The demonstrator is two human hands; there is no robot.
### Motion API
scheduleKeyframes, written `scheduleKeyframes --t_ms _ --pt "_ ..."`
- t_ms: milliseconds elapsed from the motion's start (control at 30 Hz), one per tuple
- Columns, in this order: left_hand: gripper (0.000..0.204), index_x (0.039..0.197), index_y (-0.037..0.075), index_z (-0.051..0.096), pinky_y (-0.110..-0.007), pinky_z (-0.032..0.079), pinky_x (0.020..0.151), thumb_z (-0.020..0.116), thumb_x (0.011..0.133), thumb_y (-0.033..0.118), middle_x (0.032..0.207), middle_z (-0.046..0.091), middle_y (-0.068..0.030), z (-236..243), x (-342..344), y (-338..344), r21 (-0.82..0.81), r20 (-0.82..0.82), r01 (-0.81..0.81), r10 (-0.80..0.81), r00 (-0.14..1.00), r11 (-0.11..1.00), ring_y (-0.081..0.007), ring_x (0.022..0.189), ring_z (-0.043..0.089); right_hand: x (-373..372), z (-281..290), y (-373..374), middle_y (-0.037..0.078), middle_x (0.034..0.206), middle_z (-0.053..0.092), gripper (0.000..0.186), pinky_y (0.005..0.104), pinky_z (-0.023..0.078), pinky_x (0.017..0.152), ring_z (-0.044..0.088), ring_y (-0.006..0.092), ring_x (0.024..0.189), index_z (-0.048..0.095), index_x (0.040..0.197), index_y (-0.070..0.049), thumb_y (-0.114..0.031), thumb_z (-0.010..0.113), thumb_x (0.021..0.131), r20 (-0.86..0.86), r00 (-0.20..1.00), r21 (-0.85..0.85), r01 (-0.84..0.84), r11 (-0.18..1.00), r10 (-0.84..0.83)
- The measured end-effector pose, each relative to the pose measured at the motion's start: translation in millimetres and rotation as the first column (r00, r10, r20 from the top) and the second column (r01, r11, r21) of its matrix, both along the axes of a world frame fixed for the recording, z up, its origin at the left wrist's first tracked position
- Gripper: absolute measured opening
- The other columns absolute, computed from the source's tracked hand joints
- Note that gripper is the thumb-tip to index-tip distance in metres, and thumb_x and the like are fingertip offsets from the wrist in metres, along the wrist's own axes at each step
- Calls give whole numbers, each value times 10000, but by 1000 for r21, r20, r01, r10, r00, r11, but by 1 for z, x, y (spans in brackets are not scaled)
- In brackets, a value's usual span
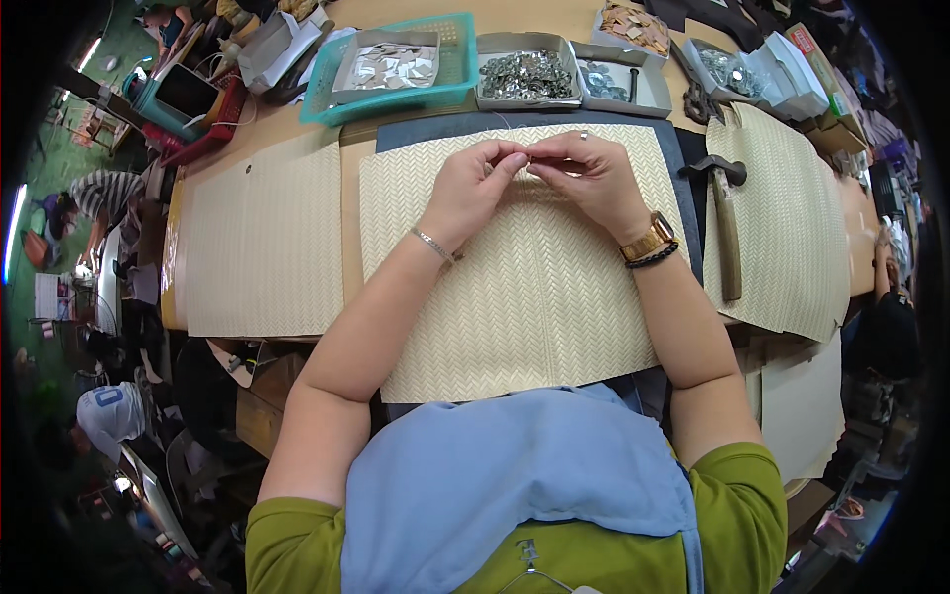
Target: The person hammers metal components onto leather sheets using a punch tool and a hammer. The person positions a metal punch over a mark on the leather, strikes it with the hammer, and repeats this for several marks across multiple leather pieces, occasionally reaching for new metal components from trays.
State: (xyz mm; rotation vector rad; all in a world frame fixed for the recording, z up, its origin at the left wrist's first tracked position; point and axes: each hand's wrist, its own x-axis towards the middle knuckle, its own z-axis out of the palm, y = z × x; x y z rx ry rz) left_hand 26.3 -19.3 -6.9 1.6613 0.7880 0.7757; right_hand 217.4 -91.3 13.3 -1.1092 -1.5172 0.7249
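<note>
At the frame's upper centre, my left hand (473, 190) and right hand (600, 186) grip in narrow pinches, likely for fine control, over the cream, rectangular, woven-looking herringbone sheet (515, 307) mid-frame, holding what I cannot tell.

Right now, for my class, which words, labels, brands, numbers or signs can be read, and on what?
White cloth shirt, lower left: large blue marking, not transcribed here.
Red-and-green cardboard box, upper right: print too small to read.
Rectangular gold-coloured wristwatch: dial too small to read.
Pale-yellow herringbone-woven sheet: no writing seen.
</note>
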Motion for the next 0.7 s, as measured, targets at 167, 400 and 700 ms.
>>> scheduleKeyframes --t_ms 167,400,700 --pt "260 1198 29 705 -252 500 804 669 1013 207 1043 723 -22 5 -5 7 -87 -143 27 -39 989 996 -105 921 644 -3 -11 3 68 1047 759 231 260 612 807 721 119 914 757 1134 -14 -12 758 903 -86 995 -45 40 998 -44" --pt "393 1267 89 661 -449 481 978 695 944 310 1252 674 -140 14 -6 22 674 -476 135 287 832 726 -324 1151 634 8 -17 16 26 1008 766 245 227 575 695 705 82 847 759 1119 -34 -94 805 886 -179 969 -294 111 949 -168" --pt "270 1077 19 706 -304 517 792 670 987 271 914 709 -59 12 4 55 61 -310 19 1 951 998 -153 853 641 1 -17 13 48 945 774 189 251 585 760 723 99 835 769 1051 -28 -103 807 881 1 977 -175 209 962 -212"
